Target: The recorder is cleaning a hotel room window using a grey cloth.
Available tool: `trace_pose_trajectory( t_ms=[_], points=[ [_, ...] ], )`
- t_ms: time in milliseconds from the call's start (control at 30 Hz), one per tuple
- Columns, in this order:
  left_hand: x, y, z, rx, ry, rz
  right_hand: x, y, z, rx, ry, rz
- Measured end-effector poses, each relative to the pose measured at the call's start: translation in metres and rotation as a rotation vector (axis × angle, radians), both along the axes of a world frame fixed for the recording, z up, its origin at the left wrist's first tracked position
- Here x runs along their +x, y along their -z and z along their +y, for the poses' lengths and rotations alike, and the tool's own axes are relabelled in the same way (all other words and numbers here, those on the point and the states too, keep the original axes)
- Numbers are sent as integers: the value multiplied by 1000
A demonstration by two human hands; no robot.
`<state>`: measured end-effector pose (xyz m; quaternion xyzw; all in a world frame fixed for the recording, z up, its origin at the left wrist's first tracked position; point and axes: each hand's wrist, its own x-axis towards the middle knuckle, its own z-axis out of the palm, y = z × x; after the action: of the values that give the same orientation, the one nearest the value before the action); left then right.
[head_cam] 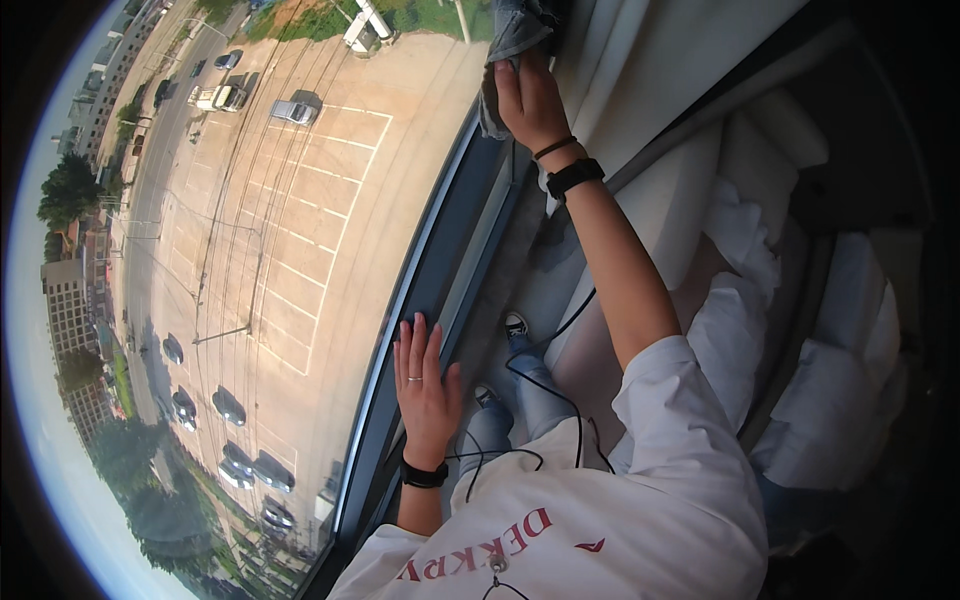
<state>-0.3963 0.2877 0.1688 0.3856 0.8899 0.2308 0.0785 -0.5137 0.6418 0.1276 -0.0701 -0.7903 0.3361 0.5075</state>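
Observation:
My right hand (pixel 531 101) is stretched far out, its fingers closed on a grey cloth (pixel 517 34) with a frayed edge. The cloth hangs beside the far end of the window glass and partly hides the frame there. Nearer to me, my left hand (pixel 427 390) lies flat with fingers extended against the dark window frame (pixel 442 225), holding nothing. A ring and a black wristband show on this hand and wrist. The large window pane (pixel 352 247) stands to my left.
A pale sofa (pixel 682 202) with white cushions (pixel 727 337) stands at my right. A black cable (pixel 551 382) crosses in front of my legs. My shoes (pixel 516 325) stand on the floor between window and sofa. Far below outside lies a parking lot (pixel 300 210) with cars.

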Motion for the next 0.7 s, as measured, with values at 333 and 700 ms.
trace_pose_trajectory(
  t_ms=[333, 700],
  points=[
    [0, -16, -6, 71, 19, 41, 28, 24, 24, 297, 59, -210],
    [31, 9, -53, 240, -30, 22, 97, 74, -130, 393, -112, -193]
  ],
)
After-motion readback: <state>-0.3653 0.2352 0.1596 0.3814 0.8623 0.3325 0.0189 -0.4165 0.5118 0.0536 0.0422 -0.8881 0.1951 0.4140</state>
